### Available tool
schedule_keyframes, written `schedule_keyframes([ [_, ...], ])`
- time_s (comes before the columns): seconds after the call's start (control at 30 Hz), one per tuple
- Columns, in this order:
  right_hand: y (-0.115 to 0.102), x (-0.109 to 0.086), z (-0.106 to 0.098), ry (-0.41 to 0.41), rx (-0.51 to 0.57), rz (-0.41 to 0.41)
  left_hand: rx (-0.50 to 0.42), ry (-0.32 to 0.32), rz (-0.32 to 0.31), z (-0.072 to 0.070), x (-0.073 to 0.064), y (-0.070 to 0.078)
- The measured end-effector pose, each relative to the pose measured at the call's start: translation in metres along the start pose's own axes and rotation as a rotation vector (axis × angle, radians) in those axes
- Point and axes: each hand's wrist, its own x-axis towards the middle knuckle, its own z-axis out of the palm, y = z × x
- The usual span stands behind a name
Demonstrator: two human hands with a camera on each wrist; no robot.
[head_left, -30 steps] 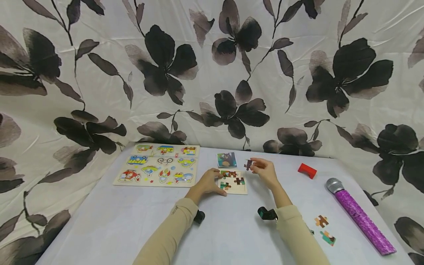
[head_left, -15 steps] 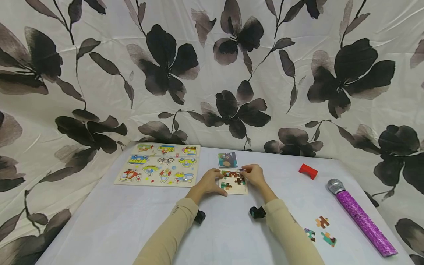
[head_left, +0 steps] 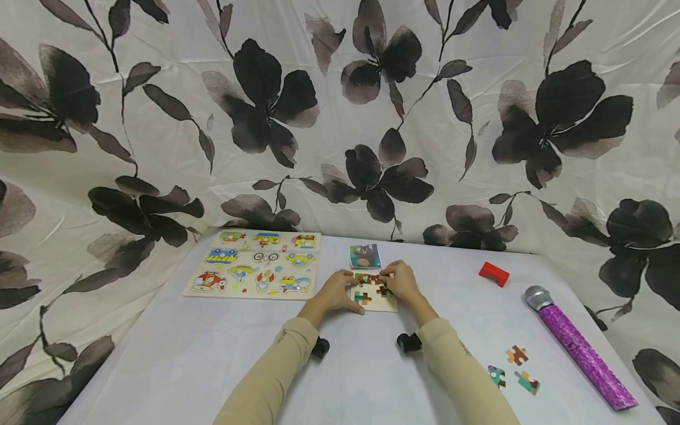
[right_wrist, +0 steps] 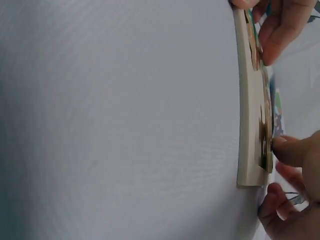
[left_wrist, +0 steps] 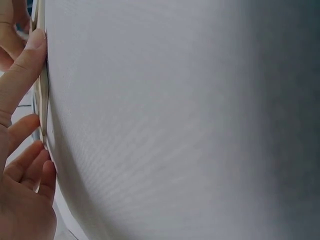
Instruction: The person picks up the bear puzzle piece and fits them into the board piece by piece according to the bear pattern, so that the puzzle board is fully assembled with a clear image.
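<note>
Seen from the head, the square pale-wood puzzle board (head_left: 379,304) lies flat on the white-covered table (head_left: 366,372), partly filled with brown and green jigsaw pieces. The right wrist view adds what that angle hides: the board's pale, thick edge, pieces lying on top of it, the right thumb against a piece's edge. The left wrist view gives mostly table surface, with the left thumb along the board's side.

Count: two hands, beige sleeves. One square picture card showing a dark bear (head_left: 364,257), just beyond the puzzle board. Three loose cardboard-like jigsaw pieces (head_left: 517,355) off to the right, near the right sleeve. One large wooden board of ten painted vehicles (head_left: 248,260), at left. One red block with a notched side (head_left: 494,274); one glittery purple microphone with a silver head (head_left: 581,348). Pieces on the puzzle board partly covered; cannot count them.

Left hand (head_left: 336,291) spans the puzzle board's left side, gripping it between thumb at the near edge and fingers farther up. Right hand (head_left: 404,281) at its upper right corner, fingers narrowed, pinching a small dark jigsaw piece (head_left: 382,275) against the board; the piece sits under the fingertips, mostly hidden.
</note>
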Motion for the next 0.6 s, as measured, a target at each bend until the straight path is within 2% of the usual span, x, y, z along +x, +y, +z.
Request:
schedule_keyframes([
  [0.1, 0.000, -0.001, -0.002, -0.069, -0.057, -0.104, -0.006, -0.007, -0.011, 0.000, 0.000, 0.000],
  [0.17, 0.001, -0.002, -0.005, -0.116, -0.097, -0.136, -0.015, -0.009, -0.017, 0.000, 0.000, 0.001],
  [0.37, 0.001, -0.003, -0.010, -0.188, -0.199, -0.157, -0.021, -0.003, -0.010, 0.002, 0.001, 0.000],
  [0.6, -0.005, -0.006, -0.011, -0.238, -0.241, -0.133, -0.016, 0.004, -0.009, 0.001, 0.002, 0.000],
])
